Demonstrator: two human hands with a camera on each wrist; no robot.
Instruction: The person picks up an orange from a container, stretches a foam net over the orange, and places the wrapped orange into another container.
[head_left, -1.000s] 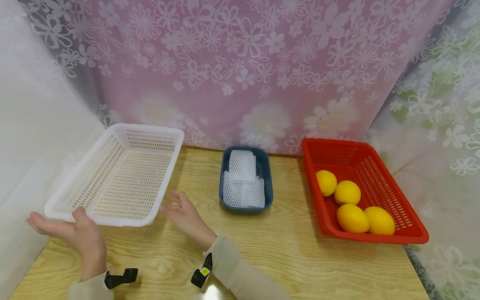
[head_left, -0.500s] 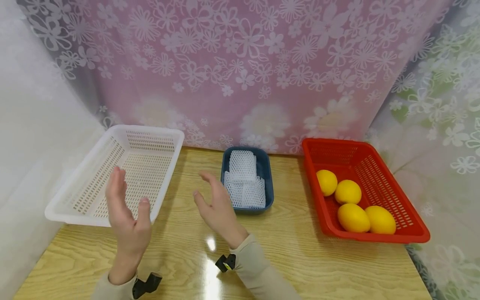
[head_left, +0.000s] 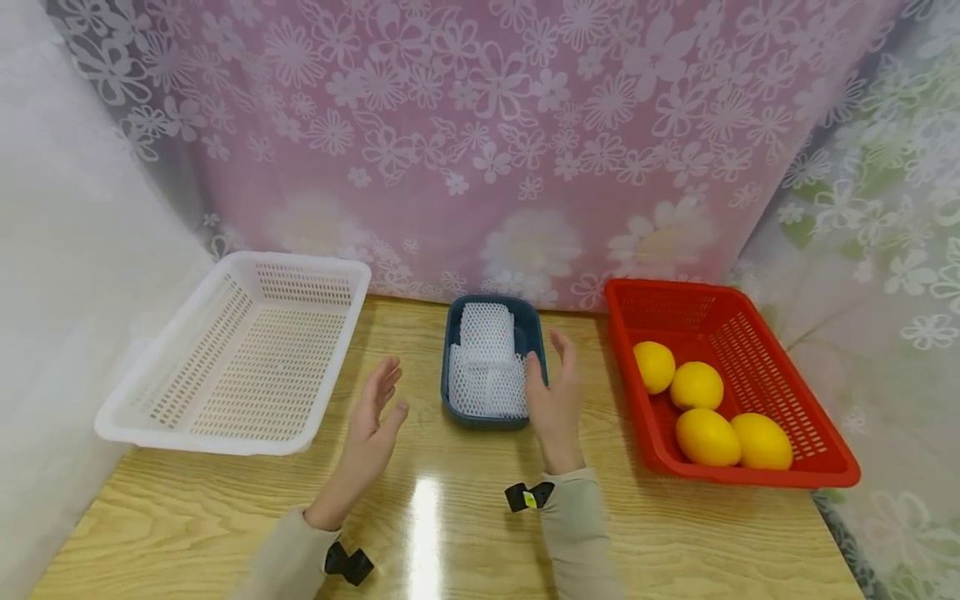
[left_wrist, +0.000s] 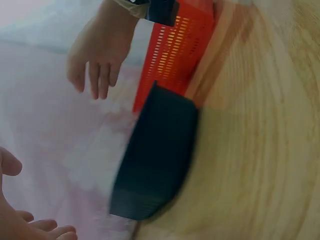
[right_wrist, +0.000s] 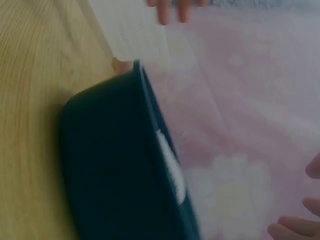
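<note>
Blue bin (head_left: pixel 487 423), between left hand (head_left: pixel 367 435) and right hand (head_left: pixel 557 412), both wide and empty, looks light, stiff, maybe slick; grip sides nearest each palm.

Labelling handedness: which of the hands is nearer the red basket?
Right. The right hand is left of the red basket, by the blue container; the left hand is farther off, between the white basket and the blue container.
</note>
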